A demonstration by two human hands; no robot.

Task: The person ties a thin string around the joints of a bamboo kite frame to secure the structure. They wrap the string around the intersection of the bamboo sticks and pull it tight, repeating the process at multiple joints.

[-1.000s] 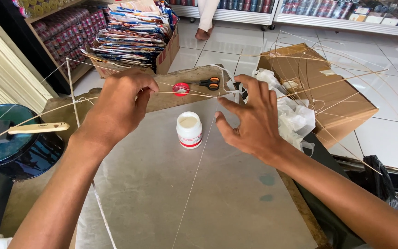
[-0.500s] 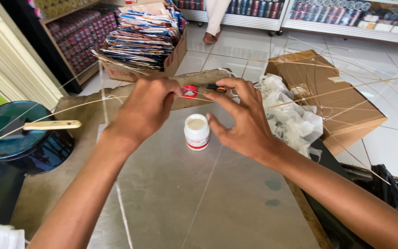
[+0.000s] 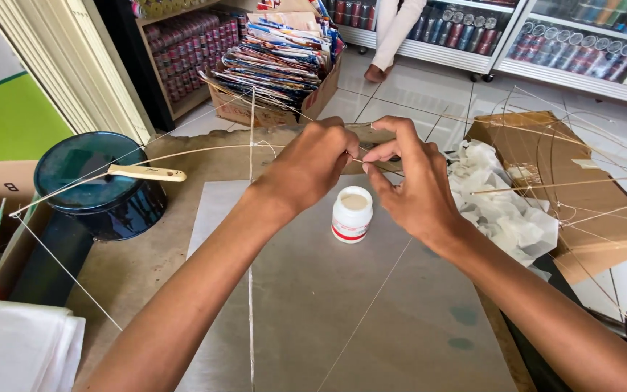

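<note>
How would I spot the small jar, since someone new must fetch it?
Find the grey sheet covering the worktable. Near its far edge, just below the left hand and right hand, stands the small white jar. It alone is lidless, with a red band at its base.

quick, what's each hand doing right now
left hand: closed, pinching the thin stick of the frame.
right hand: fingers pinched together on the same stick, just above the small white jar.

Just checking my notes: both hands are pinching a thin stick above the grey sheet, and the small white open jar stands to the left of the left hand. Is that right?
Not quite. The small white open jar stands between the two hands, just below them, not to the left of the left hand. The head view shows it. The rest holds: both the left and the right hand pinch the thin stick above the grey sheet.
</note>
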